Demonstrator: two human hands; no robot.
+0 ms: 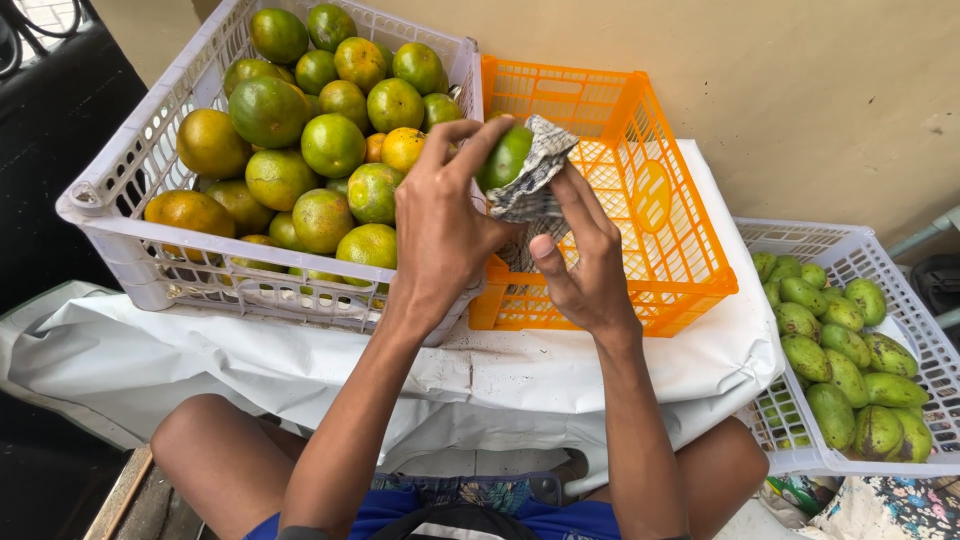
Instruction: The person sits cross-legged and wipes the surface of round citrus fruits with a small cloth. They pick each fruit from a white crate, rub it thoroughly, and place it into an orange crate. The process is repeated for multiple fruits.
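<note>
Above the gap between white crate (120,215) and orange crate (690,250), left hand (440,235) clasping a green citrus (507,157), right hand (585,265) pinching a patterned cloth (535,180) against it (wiping underway, probably), turning the fruit likely needed next.

citrus crate (120,215) left, empty crate (690,260) beside it, mango crate (930,340) right, all on cloth (560,370)

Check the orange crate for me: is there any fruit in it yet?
No: the orange crate shows only bare mesh, with no fruit inside.
</note>
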